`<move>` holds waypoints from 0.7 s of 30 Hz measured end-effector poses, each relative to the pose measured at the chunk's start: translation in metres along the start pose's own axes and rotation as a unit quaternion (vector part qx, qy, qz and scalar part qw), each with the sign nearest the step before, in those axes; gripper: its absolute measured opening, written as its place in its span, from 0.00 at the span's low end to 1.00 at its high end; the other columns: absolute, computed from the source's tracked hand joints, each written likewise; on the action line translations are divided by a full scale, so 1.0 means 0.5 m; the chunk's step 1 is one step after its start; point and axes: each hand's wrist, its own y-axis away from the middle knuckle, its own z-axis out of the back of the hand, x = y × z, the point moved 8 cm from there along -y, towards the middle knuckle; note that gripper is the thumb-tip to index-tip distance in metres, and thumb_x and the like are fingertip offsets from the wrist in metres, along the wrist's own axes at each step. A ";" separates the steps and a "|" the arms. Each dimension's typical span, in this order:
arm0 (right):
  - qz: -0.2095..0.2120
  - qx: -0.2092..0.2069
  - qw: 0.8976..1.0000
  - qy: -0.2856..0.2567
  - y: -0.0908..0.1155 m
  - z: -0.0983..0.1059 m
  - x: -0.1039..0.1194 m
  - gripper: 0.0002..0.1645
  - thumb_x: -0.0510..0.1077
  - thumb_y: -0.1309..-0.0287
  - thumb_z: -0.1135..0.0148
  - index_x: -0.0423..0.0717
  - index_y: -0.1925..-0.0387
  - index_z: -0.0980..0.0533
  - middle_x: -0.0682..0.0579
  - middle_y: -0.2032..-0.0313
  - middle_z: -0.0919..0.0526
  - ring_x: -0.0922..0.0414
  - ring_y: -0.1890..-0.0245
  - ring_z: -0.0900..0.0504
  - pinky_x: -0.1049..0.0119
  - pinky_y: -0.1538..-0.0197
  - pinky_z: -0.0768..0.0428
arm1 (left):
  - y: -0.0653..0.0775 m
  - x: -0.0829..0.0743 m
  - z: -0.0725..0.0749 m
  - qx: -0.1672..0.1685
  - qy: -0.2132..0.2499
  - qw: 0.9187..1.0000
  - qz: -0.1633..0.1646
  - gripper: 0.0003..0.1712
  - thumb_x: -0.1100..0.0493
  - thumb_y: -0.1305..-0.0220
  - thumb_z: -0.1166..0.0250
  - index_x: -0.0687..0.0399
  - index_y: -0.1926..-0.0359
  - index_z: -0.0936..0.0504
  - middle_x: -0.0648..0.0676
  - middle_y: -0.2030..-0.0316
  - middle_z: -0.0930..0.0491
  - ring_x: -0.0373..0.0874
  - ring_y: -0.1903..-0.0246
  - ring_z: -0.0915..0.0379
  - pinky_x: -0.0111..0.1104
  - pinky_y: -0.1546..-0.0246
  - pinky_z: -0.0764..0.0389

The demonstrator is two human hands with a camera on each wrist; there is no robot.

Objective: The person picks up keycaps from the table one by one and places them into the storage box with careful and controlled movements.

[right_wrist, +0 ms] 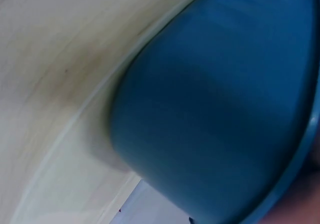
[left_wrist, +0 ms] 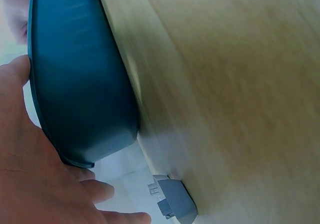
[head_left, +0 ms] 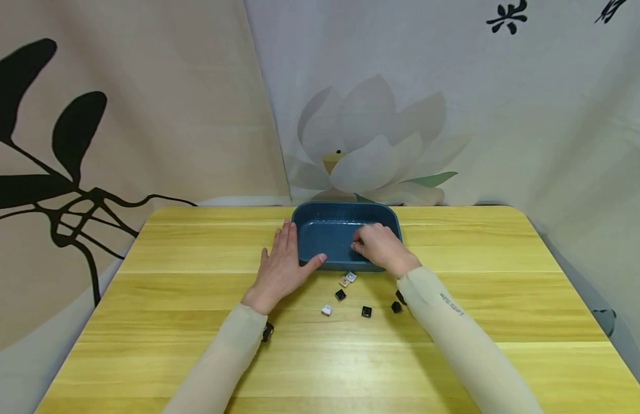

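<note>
A dark blue rectangular basin [head_left: 320, 236] stands at the far edge of the wooden table. My left hand [head_left: 279, 267] rests along its left side with fingers straight, the thumb over the near rim. My right hand [head_left: 379, 244] reaches over the right part of the basin with its fingers bent inward; whether anything is between the fingertips is hidden. In front of the basin lie small square pieces that look like keycaps: a white one [head_left: 326, 310], a pale pair with an orange-tinted one [head_left: 344, 281], and several black ones [head_left: 367, 311]. In the right wrist view the basin's wall [right_wrist: 200, 109] hides most of the hand.
Part of a black piece [head_left: 400, 296] shows beside the right sleeve [head_left: 454, 322]. A grey object [left_wrist: 175, 199] of unclear kind appears low in the left wrist view. Behind the table [head_left: 195, 287] hangs a printed cloth [head_left: 195, 103].
</note>
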 end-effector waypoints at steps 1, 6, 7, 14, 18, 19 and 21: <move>-0.001 0.004 1.000 0.000 -0.001 -0.001 -0.002 0.10 0.44 0.28 0.36 0.45 0.59 0.11 0.52 0.64 0.12 0.57 0.70 0.18 0.59 0.60 0.18 | 0.000 -0.001 -0.001 0.001 0.001 1.000 0.000 0.67 0.18 0.34 0.51 0.62 0.17 0.63 0.59 0.17 0.68 0.60 0.19 0.67 0.70 0.29 0.53; -0.014 0.014 1.000 -0.010 -0.002 -0.005 -0.012 0.12 0.45 0.27 0.36 0.43 0.54 0.12 0.49 0.59 0.11 0.54 0.64 0.14 0.56 0.55 0.16 | 0.001 -0.005 -0.003 0.003 0.005 1.000 0.002 0.67 0.19 0.34 0.51 0.62 0.17 0.63 0.59 0.17 0.68 0.60 0.19 0.67 0.70 0.29 0.53; -0.019 0.014 1.000 -0.013 -0.001 -0.006 -0.014 0.14 0.46 0.27 0.36 0.42 0.51 0.13 0.48 0.58 0.11 0.53 0.62 0.13 0.55 0.53 0.16 | 0.001 -0.006 -0.003 0.004 0.006 1.000 0.002 0.66 0.19 0.34 0.51 0.61 0.17 0.64 0.59 0.17 0.68 0.60 0.19 0.67 0.70 0.29 0.53; -0.034 -0.028 0.999 -0.003 0.015 0.013 -0.012 0.21 0.50 0.26 0.38 0.40 0.42 0.17 0.44 0.52 0.13 0.48 0.55 0.14 0.51 0.50 0.16 | 0.002 -0.009 -0.002 0.006 0.006 1.000 0.002 0.66 0.19 0.33 0.50 0.62 0.18 0.64 0.59 0.17 0.68 0.60 0.19 0.67 0.69 0.29 0.52; -0.024 -0.080 0.996 0.009 0.037 0.035 -0.003 0.23 0.52 0.26 0.38 0.40 0.42 0.17 0.42 0.49 0.15 0.46 0.51 0.16 0.50 0.46 0.17 | 0.002 -0.005 -0.003 0.008 0.006 1.000 0.005 0.66 0.19 0.33 0.51 0.61 0.17 0.64 0.59 0.17 0.69 0.60 0.19 0.68 0.69 0.28 0.53; -0.019 -0.093 0.995 0.011 0.043 0.041 0.000 0.23 0.52 0.27 0.38 0.40 0.42 0.17 0.42 0.49 0.15 0.46 0.50 0.16 0.49 0.45 0.18 | 0.002 -0.004 -0.003 0.009 0.005 1.000 0.006 0.66 0.19 0.33 0.51 0.61 0.17 0.65 0.58 0.17 0.69 0.60 0.19 0.68 0.68 0.28 0.53; -0.009 -0.114 0.993 0.011 0.056 0.050 0.006 0.23 0.52 0.27 0.37 0.40 0.42 0.17 0.42 0.47 0.15 0.45 0.48 0.17 0.48 0.43 0.19 | 0.001 -0.001 -0.004 0.009 0.005 1.000 0.007 0.66 0.19 0.33 0.52 0.61 0.17 0.65 0.58 0.17 0.70 0.60 0.19 0.68 0.68 0.28 0.53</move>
